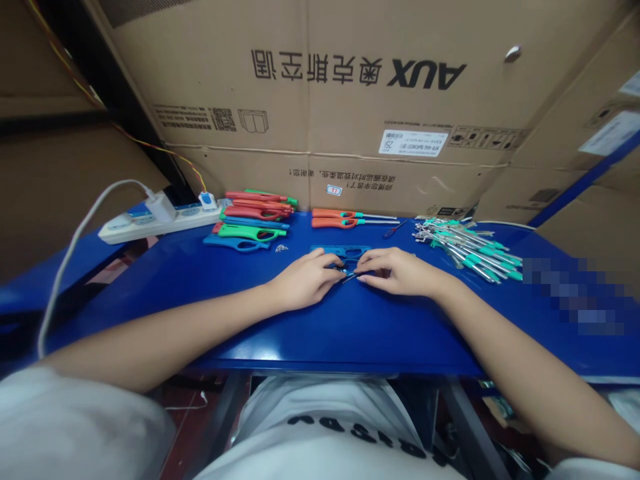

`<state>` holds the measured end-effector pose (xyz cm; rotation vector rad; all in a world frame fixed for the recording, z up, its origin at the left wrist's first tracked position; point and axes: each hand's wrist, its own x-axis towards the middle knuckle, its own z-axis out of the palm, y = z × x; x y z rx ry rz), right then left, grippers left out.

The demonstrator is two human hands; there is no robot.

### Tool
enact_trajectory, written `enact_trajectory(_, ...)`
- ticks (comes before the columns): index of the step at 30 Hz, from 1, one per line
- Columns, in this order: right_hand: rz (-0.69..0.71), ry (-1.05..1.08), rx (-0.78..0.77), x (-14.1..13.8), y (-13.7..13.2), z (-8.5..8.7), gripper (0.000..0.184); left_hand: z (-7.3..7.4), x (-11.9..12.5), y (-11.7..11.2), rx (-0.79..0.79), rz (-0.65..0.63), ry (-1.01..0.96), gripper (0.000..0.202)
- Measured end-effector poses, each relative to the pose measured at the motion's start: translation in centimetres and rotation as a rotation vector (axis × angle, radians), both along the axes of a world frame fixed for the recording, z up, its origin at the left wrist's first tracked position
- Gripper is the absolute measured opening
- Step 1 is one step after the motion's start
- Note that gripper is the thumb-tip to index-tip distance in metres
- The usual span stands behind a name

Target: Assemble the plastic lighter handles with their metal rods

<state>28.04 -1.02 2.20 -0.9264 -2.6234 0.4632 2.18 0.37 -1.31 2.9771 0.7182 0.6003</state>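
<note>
My left hand (306, 279) and my right hand (395, 272) meet at the middle of the blue table (350, 327), fingers curled and pinching a small dark part (349, 275) between them. Just beyond my fingertips lies a blue plastic lighter shell (341, 253), flat on the table. What exactly my fingers grip is too small to name.
A stack of red, green and blue lighter shells (253, 217) lies at the back left, two orange lighters (345, 219) at the back middle, a heap of teal-tipped metal rods (467, 250) on the right. A white power strip (160, 217) sits far left. Cardboard boxes (350, 100) wall the back.
</note>
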Motion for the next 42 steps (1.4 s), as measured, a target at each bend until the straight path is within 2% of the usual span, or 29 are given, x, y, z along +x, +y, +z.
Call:
enact_trajectory(10,-0.018,-0.016,0.017,-0.3,0.0,0.0,0.023,0.0,0.0,0.1,0.005,-0.009,-0.012,0.029)
enact_trajectory(16,0.022,0.054,-0.025,0.1,0.3,-0.1,0.023,0.2,-0.1,0.1,-0.002,-0.006,-0.006,0.03)
enact_trajectory(24,0.015,0.046,-0.028,0.0,0.3,-0.1,0.026,-0.3,-0.2,0.6,-0.009,-0.032,-0.032,0.03)
enact_trajectory(26,-0.079,0.051,0.034,0.7,0.7,0.2,0.026,-0.4,-0.2,0.8,-0.021,-0.052,-0.053,0.029)
enact_trajectory(27,-0.177,0.032,0.09,1.3,1.0,0.3,0.026,-0.4,-0.2,0.8,-0.027,-0.064,-0.065,0.029)
enact_trajectory(30,-0.578,-0.154,0.245,3.7,1.9,0.9,0.026,-0.5,-0.2,0.9,-0.05,-0.089,-0.107,0.027)
enact_trajectory(32,-0.816,-0.334,0.244,5.5,2.4,1.2,0.025,-0.4,-0.2,0.9,-0.065,-0.108,-0.137,0.025)
enact_trajectory(34,-0.984,-0.462,0.167,7.1,2.9,1.4,0.027,-0.4,-0.3,0.9,-0.079,-0.126,-0.154,0.025)
enact_trajectory(37,-1.101,-0.533,0.05,8.6,3.3,1.5,0.035,-0.3,-0.3,0.9,-0.081,-0.132,-0.151,0.024)
enact_trajectory(42,-1.14,-0.541,0.006,9.2,3.3,1.5,0.035,-0.2,-0.4,0.9,-0.067,-0.112,-0.113,0.022)
